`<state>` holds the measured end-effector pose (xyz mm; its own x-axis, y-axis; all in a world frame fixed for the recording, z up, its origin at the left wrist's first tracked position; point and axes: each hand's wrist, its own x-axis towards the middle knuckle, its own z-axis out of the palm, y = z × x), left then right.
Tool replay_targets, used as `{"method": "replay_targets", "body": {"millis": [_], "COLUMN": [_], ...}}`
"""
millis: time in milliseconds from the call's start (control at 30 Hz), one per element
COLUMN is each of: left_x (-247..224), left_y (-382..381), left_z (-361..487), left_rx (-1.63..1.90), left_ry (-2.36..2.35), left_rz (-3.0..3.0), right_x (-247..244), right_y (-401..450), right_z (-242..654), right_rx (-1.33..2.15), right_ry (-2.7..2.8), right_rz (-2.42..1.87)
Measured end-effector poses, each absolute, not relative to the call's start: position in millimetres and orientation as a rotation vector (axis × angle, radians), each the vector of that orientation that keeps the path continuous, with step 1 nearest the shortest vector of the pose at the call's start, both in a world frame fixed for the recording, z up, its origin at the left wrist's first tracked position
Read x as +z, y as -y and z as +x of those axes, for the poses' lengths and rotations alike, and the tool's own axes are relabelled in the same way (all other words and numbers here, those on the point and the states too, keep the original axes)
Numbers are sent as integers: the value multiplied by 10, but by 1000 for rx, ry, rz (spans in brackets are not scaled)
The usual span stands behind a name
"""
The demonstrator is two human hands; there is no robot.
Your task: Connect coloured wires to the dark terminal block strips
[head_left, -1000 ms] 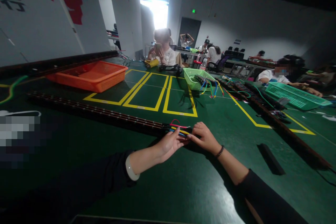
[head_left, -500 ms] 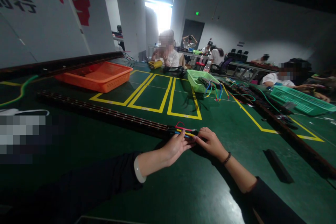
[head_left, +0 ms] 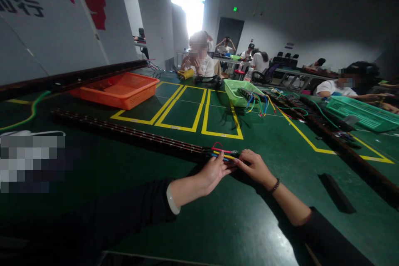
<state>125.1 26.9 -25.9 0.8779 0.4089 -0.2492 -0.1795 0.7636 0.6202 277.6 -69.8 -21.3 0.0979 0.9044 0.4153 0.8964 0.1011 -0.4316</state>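
A long dark strip with rows of metal contacts (head_left: 134,132) lies slantwise on the green table. From its right end come short red, yellow and blue wires (head_left: 225,156). My left hand (head_left: 212,174) grips these wires from below, its thumb pressed on top and its fingers underneath. My right hand (head_left: 254,167) pinches the wires' right ends between thumb and fingers, close to the left fingertips. The red wire (head_left: 222,149) curls up behind and ends in a shiny metal lug. What exactly the right fingertips cover is hidden.
An orange basket (head_left: 131,95) stands at the back left, beside another long dark strip (head_left: 62,81). A light green basket (head_left: 232,95) holds coloured wires. At right are a teal basket (head_left: 364,114), more strips (head_left: 349,151) and a black bar (head_left: 336,193). Several people sit beyond.
Both hands keep their hold on the wires with hardly any movement. The whole view has shifted slightly, so the table's things appear a little further right.
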Motion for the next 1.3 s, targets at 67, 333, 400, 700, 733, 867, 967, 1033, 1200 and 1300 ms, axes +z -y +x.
{"method": "replay_targets", "body": {"millis": [67,333,400,700,733,867,967,1033,1200,1300], "left_x": [-255,-271,-292,-272,-265,-246,-238,-235,-234,-226], "left_y": [-267,-275,-287,-286,-284,-283,-282,-279,-298,-331], "left_z": [1252,1257,1262,1258,1256,1247,1236,1227,1234,1254], "left_rx": [330,325,320,317,315,302,293,312,336,335], "left_ry": [-384,-358,-351,-369,-375,-419,-455,-471,-469,-503], "left_rz": [630,611,616,616,617,611,577,566,566,531], "right_x": [-214,-240,-241,-221,-225,-237,-228,-215,-185,-191], "right_y": [698,704,704,700,694,656,614,579,485,448], "right_z": [2779,2798,2798,2784,2784,2785,2787,2788,2748,2720], "right_rx": [18,12,-1,3,7,62,53,13,-229,-286], "right_ry": [1779,1766,1775,1777,1764,1654,1596,1600,1572,1531], "right_rz": [-1762,-1756,-1764,-1779,-1783,-1834,-1910,-1954,-2060,-2087]}}
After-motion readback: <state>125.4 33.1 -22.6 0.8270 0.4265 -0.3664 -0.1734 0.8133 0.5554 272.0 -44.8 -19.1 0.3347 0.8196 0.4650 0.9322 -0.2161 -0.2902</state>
